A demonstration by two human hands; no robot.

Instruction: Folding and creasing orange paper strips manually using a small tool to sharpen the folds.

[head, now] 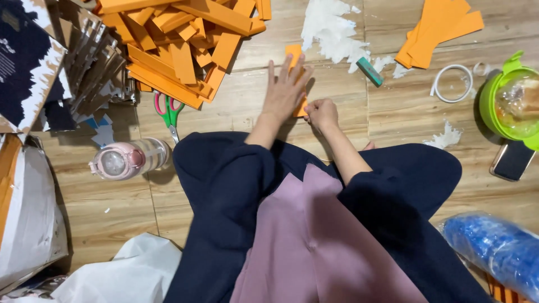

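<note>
I sit on a wooden floor [241,101]. My left hand [285,90] lies flat, fingers spread, pressing an orange paper strip [292,52] against the floor. My right hand [321,112] is curled at the strip's near end, fingertips pinching its lower edge. Most of the strip is hidden under my left hand. A big heap of orange strips [179,45] lies to the upper left of both hands.
Green-and-pink scissors [168,112] and a pink-lidded bottle [126,160] lie left of my legs. Stacked cardboard pieces [84,62] sit far left. White paper scraps [331,28], a teal glue stick [369,71], more orange strips [435,31], a tape ring [452,83], green container [508,104] and phone [512,160] lie right.
</note>
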